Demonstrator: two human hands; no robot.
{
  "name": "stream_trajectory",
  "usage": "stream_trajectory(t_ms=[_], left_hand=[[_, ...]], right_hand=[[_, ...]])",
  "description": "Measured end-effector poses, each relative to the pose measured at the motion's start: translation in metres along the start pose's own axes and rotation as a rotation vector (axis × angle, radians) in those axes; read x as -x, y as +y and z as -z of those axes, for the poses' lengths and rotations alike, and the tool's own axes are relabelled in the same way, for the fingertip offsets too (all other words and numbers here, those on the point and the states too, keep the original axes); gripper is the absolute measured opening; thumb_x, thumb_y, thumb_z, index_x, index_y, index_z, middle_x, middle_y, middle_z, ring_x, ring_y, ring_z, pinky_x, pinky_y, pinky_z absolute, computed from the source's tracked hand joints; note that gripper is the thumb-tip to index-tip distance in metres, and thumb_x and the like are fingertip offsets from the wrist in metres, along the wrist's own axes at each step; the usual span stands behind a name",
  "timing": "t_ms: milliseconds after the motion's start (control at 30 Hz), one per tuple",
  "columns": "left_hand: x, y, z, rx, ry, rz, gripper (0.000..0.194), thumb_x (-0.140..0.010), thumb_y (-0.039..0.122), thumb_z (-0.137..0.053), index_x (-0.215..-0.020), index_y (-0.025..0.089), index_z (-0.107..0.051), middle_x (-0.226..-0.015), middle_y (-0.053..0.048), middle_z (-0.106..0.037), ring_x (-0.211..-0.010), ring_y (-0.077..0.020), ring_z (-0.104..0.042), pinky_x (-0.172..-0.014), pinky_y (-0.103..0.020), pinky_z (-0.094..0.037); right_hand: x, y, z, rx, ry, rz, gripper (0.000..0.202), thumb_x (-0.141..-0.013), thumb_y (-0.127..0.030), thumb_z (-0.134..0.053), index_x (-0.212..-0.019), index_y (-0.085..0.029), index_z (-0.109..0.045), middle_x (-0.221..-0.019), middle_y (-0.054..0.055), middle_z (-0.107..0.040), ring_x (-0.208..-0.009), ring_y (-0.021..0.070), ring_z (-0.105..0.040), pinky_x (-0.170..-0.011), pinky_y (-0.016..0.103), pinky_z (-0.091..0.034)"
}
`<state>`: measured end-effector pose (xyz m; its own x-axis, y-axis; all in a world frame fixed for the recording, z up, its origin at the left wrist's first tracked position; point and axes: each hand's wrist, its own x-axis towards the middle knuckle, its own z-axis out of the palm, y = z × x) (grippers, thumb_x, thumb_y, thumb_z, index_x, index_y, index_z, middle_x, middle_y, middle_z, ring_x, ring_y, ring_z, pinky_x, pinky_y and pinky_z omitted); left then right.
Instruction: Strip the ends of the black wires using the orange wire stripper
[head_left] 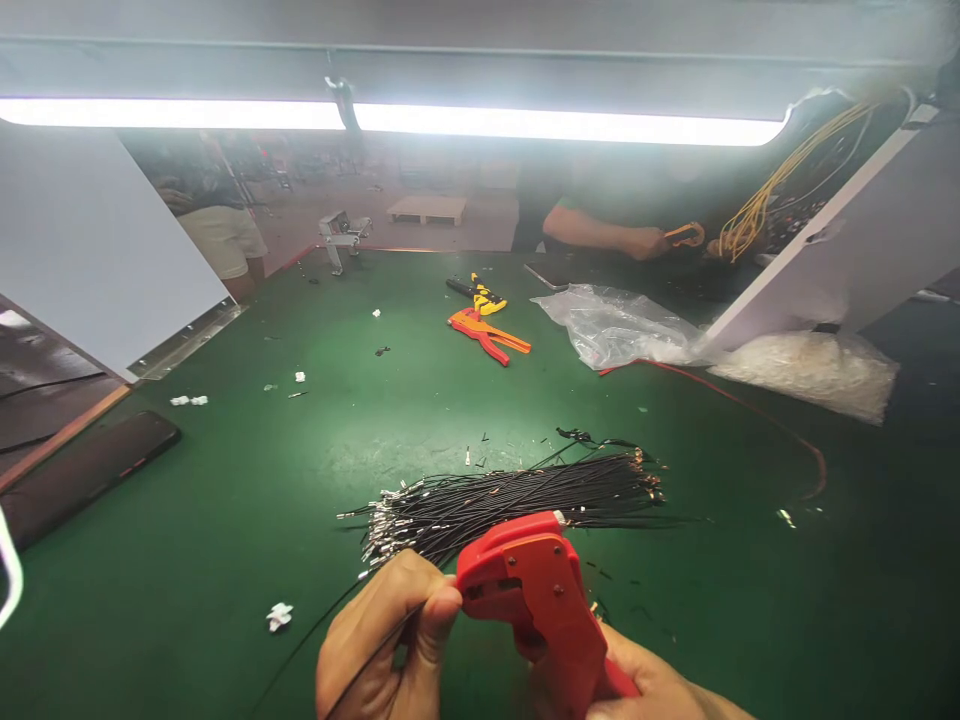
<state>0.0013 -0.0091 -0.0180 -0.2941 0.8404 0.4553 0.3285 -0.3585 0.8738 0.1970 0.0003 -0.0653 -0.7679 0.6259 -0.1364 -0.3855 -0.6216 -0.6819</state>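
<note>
My left hand (394, 635) pinches a thin black wire (367, 665) between thumb and forefinger. The wire's end meets the jaw of a red wire stripper (544, 610), and the tip itself is hidden there. My right hand (645, 680) is wrapped round the stripper's handles at the bottom of the view. Just beyond both hands lies a bundle of black wires (517, 495), with white and metal terminals at its left end and bare copper at its right. Another loose black wire (315, 625) runs out to the left of my left hand.
Orange-handled pliers (487, 335) and a yellow-black tool (480, 293) lie farther back on the green table. Clear plastic bags (615, 325) rest at the right, and a dark case (90, 470) at the left. Small white connectors (279, 616) are scattered about. A co-worker's arm (607, 235) shows across the table.
</note>
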Motion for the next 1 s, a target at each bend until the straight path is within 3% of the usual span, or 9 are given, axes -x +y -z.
stream_trajectory(t_ms=[300,500,633,867,1000], left_hand=[[0.001,-0.003,0.0,-0.012,-0.023,0.026,0.031,-0.098,0.039,-0.059,-0.071,0.023,-0.062,-0.062,0.005,-0.054,-0.055,-0.011,-0.049,-0.054,-0.024,-0.037],[0.002,-0.005,-0.002,0.059,-0.017,0.046,0.03,-0.097,0.038,-0.06,-0.072,0.023,-0.063,-0.063,0.003,-0.053,-0.056,-0.0125,-0.05,-0.053,-0.025,-0.038],[0.002,-0.005,-0.001,0.071,-0.047,0.032,0.025,-0.098,0.035,-0.06,-0.076,0.024,-0.067,-0.064,0.003,-0.055,-0.056,-0.0125,-0.051,-0.053,-0.025,-0.037],[0.001,-0.006,-0.001,0.039,-0.058,0.027,0.03,-0.099,0.038,-0.058,-0.073,0.023,-0.065,-0.065,0.002,-0.054,-0.057,-0.0134,-0.05,-0.055,-0.027,-0.037],[0.003,-0.008,-0.002,-0.008,-0.074,0.009,0.036,-0.1,0.041,-0.054,-0.071,0.022,-0.062,-0.062,0.002,-0.051,-0.054,-0.0125,-0.046,-0.053,-0.027,-0.034]], right_hand=[[0.0,-0.004,-0.002,0.09,-0.079,0.104,0.036,-0.082,-0.043,-0.076,-0.091,-0.011,-0.061,-0.064,-0.006,-0.041,-0.047,0.0035,-0.026,-0.04,0.019,-0.017],[0.0,0.007,0.017,0.163,-0.186,0.107,0.049,-0.092,-0.051,-0.066,-0.116,-0.008,-0.061,-0.073,-0.001,-0.045,-0.053,0.0053,-0.033,-0.043,0.015,-0.026],[-0.001,0.007,0.019,0.189,-0.207,0.131,0.047,-0.092,-0.056,-0.064,-0.107,-0.011,-0.061,-0.07,-0.003,-0.043,-0.049,0.0042,-0.031,-0.04,0.014,-0.024],[0.001,0.003,0.013,0.245,-0.083,0.035,0.057,-0.082,-0.07,-0.066,-0.085,-0.013,-0.06,-0.063,-0.005,-0.041,-0.045,0.0038,-0.028,-0.038,0.018,-0.019],[0.005,0.0,0.008,0.224,0.005,0.051,0.06,-0.078,-0.071,-0.071,-0.089,-0.012,-0.062,-0.062,-0.007,-0.037,-0.045,0.0029,-0.022,-0.039,0.018,-0.016]])
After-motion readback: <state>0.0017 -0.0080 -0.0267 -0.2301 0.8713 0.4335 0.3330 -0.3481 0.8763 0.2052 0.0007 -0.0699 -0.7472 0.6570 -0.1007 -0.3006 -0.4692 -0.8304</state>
